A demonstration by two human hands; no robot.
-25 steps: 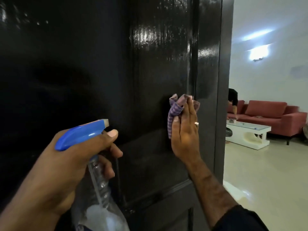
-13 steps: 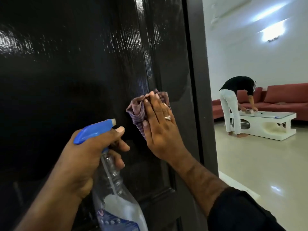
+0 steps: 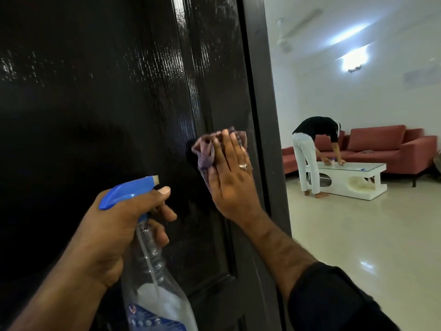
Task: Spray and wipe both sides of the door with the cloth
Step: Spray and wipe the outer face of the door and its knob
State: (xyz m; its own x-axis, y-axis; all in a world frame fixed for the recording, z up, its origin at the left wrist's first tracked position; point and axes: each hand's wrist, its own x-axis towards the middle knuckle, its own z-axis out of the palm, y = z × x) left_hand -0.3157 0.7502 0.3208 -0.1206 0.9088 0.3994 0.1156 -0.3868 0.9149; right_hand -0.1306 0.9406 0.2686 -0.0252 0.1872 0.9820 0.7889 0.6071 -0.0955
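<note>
Pressing purple cloth (image 3: 207,152) flat against glossy black door (image 3: 119,103) near its right edge — right hand (image 3: 230,181), fingers straight. Gripping spray bottle (image 3: 152,283) just left of cloth — left hand (image 3: 114,225), fingers curled round neck.

The door (image 3: 119,103) is dark, glossy wood, its grain catching streaks of light. The cloth (image 3: 205,151) is soft, crumpled woven fabric, purplish and matt. The bottle (image 3: 155,283) is clear, smooth plastic with a shiny blue plastic trigger head. Beyond, the floor (image 3: 358,247) is polished and mirror-bright, the sofa (image 3: 386,146) matt red upholstery.
</note>
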